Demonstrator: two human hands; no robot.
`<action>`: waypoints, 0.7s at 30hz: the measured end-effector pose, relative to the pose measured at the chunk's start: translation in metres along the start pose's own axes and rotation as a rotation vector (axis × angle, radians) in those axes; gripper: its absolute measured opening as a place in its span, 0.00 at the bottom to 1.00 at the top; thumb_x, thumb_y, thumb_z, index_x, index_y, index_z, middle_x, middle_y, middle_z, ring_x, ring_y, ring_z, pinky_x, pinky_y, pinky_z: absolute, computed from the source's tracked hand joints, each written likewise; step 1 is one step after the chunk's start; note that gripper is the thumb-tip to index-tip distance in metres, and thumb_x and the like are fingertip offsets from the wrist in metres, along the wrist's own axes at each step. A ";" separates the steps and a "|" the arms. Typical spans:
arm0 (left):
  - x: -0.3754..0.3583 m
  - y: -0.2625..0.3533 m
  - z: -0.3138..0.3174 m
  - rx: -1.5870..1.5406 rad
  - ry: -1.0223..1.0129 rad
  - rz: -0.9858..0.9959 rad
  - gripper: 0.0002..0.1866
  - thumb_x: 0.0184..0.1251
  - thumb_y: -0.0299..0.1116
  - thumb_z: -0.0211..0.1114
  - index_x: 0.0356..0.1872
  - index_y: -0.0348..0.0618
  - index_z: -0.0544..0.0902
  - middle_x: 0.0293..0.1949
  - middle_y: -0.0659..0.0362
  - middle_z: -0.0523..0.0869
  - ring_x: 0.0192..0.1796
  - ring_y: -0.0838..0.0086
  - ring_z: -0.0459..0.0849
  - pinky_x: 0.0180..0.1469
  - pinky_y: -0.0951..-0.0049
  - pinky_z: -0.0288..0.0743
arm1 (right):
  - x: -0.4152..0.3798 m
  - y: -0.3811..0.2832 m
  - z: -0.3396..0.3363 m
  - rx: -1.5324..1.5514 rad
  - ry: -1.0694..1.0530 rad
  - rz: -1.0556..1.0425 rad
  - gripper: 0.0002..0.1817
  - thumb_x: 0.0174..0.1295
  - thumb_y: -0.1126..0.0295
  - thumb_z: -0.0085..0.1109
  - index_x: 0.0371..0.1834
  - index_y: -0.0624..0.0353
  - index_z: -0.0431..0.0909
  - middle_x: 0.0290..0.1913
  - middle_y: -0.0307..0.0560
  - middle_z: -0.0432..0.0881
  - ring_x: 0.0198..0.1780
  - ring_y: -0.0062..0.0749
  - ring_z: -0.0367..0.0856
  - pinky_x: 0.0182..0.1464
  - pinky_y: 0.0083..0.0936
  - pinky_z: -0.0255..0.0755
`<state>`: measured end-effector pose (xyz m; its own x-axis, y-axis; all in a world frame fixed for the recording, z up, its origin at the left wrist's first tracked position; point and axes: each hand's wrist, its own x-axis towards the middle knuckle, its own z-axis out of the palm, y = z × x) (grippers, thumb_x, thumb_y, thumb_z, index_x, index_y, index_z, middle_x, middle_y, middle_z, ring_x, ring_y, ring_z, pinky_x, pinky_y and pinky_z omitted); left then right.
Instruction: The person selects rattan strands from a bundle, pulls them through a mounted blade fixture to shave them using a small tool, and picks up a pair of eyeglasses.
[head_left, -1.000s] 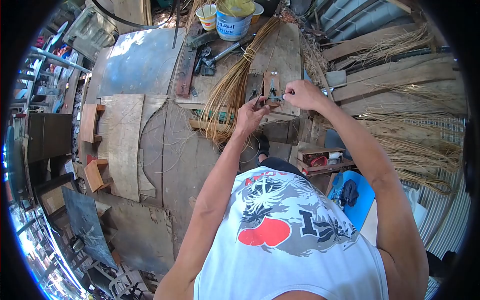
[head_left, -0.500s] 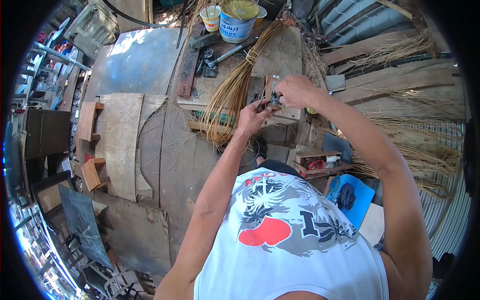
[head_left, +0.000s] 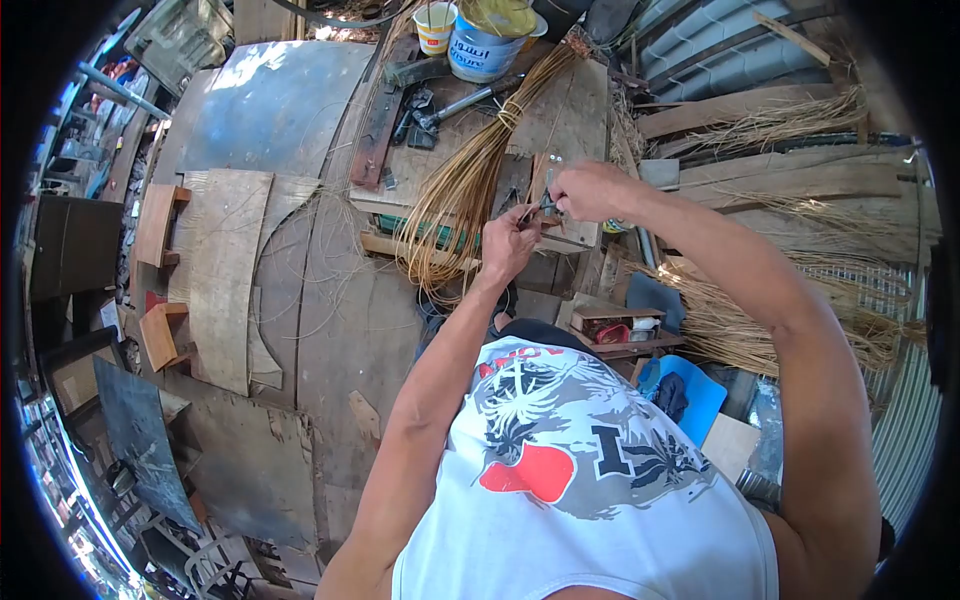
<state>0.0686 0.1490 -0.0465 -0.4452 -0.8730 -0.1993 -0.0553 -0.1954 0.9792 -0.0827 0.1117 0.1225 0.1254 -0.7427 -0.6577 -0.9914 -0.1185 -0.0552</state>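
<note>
My left hand is closed, with its fingertips pinching something thin and dark at the near edge of the wooden bench. Close by on its right, my right hand is curled with the thumb and fingers together. A small greyish metal piece shows between the two hands; its kind cannot be made out. Left of my hands lies a bundle of cane strips, tied near its top, with looped ends hanging over the bench edge. A hammer rests beyond the bundle.
At the bench's back stand a labelled bucket and a yellow-white cup. Loose cane strips lie along the right. A small wooden box and a blue plastic chair are near my right side. Plywood sheets lie left.
The view has shifted slightly, so the bench and floor boards appear a little moved. Both hands stay close together at the bench edge, still closed.
</note>
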 end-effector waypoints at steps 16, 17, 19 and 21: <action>0.005 0.008 -0.018 -0.022 -0.188 -0.046 0.18 0.66 0.35 0.68 0.55 0.40 0.84 0.28 0.56 0.89 0.31 0.78 0.86 0.38 0.74 0.78 | 0.011 0.004 0.005 0.029 0.034 -0.050 0.13 0.58 0.70 0.56 0.41 0.61 0.86 0.35 0.56 0.88 0.38 0.43 0.88 0.39 0.41 0.81; 0.006 0.005 -0.019 -0.025 -0.182 -0.045 0.18 0.66 0.35 0.68 0.55 0.40 0.84 0.28 0.56 0.89 0.31 0.78 0.86 0.38 0.74 0.78 | 0.011 0.000 0.001 0.024 0.033 -0.054 0.13 0.58 0.70 0.56 0.41 0.61 0.86 0.35 0.56 0.88 0.38 0.43 0.88 0.39 0.41 0.81; 0.011 0.000 -0.022 -0.039 -0.255 -0.101 0.20 0.66 0.35 0.68 0.57 0.40 0.83 0.29 0.57 0.90 0.33 0.79 0.87 0.40 0.76 0.78 | 0.009 -0.008 -0.010 0.383 -0.202 0.269 0.14 0.60 0.69 0.56 0.45 0.62 0.85 0.34 0.54 0.87 0.33 0.41 0.87 0.33 0.38 0.80; 0.015 -0.008 -0.023 -0.061 -0.282 -0.082 0.20 0.66 0.35 0.68 0.57 0.39 0.83 0.30 0.57 0.90 0.33 0.79 0.87 0.40 0.76 0.78 | 0.018 -0.005 -0.005 0.415 -0.225 0.293 0.14 0.61 0.70 0.55 0.47 0.61 0.84 0.34 0.53 0.87 0.32 0.40 0.86 0.32 0.37 0.80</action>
<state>0.0826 0.1269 -0.0582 -0.6729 -0.6960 -0.2508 -0.0514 -0.2943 0.9543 -0.0755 0.0953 0.1149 -0.1234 -0.5412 -0.8318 -0.9207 0.3752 -0.1075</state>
